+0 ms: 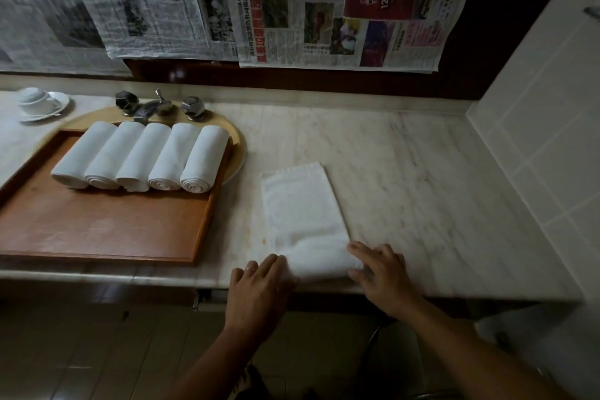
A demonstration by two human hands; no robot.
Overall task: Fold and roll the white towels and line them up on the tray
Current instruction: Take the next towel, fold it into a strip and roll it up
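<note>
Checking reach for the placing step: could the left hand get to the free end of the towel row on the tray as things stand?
Probably yes. The left hand rests on the folded towel beside the tray, and nothing stands between it and the rightmost roll.

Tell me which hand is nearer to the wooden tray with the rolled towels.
Left. The left hand rests on the near left end of the folded towel, just past the wooden tray's near right corner. The right hand sits on the towel's far side, farther away.

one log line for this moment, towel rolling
step: rolling folded towel from near end | left hand: on roll | right hand: on roll | rolled towels: five in a row on wooden tray
</note>
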